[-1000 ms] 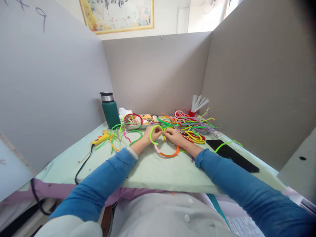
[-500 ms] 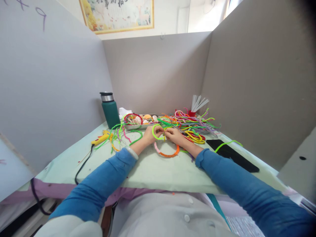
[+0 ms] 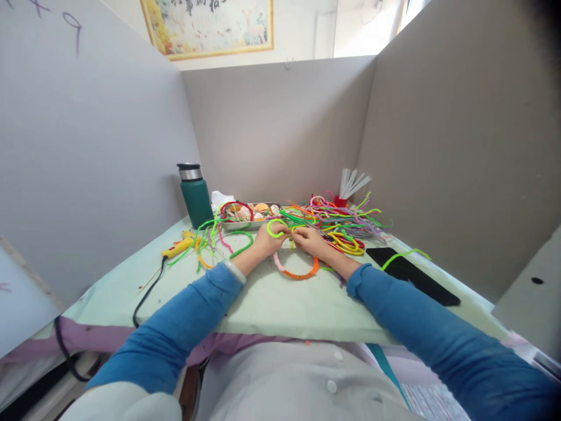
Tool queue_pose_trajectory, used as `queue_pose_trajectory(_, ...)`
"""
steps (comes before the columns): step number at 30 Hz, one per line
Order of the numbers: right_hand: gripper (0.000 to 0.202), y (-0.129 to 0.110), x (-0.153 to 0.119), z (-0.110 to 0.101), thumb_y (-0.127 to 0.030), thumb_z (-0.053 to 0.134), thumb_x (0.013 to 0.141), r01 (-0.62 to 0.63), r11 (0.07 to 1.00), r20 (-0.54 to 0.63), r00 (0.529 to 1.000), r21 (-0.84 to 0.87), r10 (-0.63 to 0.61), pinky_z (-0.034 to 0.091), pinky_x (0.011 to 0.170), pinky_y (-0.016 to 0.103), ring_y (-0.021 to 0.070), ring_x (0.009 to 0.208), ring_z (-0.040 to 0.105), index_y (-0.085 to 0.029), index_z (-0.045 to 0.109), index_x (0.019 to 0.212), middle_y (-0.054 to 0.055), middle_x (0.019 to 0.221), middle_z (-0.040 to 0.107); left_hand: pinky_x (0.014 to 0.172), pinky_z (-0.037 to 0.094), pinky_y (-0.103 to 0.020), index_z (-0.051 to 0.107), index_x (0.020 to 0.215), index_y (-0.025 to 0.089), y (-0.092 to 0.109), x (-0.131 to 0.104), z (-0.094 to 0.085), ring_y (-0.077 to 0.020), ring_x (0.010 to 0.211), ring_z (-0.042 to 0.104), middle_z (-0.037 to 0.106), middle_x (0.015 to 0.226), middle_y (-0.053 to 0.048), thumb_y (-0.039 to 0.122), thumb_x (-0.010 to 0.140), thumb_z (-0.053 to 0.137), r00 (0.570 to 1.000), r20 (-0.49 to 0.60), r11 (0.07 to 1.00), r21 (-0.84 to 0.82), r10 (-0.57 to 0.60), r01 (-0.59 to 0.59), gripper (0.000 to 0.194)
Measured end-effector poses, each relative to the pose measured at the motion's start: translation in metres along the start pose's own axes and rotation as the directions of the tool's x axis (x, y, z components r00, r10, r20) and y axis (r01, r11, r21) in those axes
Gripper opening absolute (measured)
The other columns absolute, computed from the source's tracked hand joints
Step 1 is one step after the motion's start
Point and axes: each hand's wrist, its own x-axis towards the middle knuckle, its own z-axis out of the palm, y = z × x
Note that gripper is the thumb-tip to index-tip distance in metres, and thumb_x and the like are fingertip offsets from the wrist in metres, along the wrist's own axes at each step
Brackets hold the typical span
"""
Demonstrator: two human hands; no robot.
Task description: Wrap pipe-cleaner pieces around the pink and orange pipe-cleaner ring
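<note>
Lime strand (image 3: 270, 228): curled by our left hand (image 3: 272, 240), which pinches it
Orange-pink ring (image 3: 300, 276): between our wrists, right hand (image 3: 308, 241) seemingly pinching its top
Curl: we'd keep it small, snug

Mid-frame, the hands (image 3: 267, 241) (image 3: 312, 241) hide part of the pink-and-orange ring (image 3: 300, 276); how the lime-green stem (image 3: 269, 230) meets it is too small to tell. The top edge crops the framed picture (image 3: 214, 35) and, at upper left, the purple writing (image 3: 79, 36); the right sleeve (image 3: 429, 327) runs out at lower right.
</note>
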Motion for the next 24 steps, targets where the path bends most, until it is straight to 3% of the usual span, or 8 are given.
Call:
queue_pose_trajectory(9,0.020,0.0030,0.0001,0.0004,-0.023,0.041,0.073,0.008,1.000,-0.002,1.000,-0.013,-0.008,0.032,0.052,0.018,0.0081,0.053,0.044,-0.014,0.056,0.064,-0.002,0.054,0.052,0.071,0.041,-0.024,0.066,0.081,0.018,-0.0029,0.0004,0.0024,-0.0126,0.074,0.056,0.065,0.079,-0.003,0.025,0.075,0.051,1.000,0.024,0.998,0.055,-0.016,0.015,0.018)
queue_pose_trajectory(24,0.021,0.0080,0.0016,0.0020,-0.027,0.042,0.073,0.007,1.000,-0.002,1.000,0.010,-0.007,0.031,0.050,0.019,0.0081,0.051,0.042,-0.014,0.055,0.063,-0.003,0.052,0.050,0.069,0.044,-0.023,0.064,0.083,0.015,0.0025,0.0000,-0.0001,-0.0127,0.072,0.057,0.065,0.080,-0.004,0.013,0.069,0.051,0.994,0.087,0.997,0.036,-0.068,0.065,0.019)
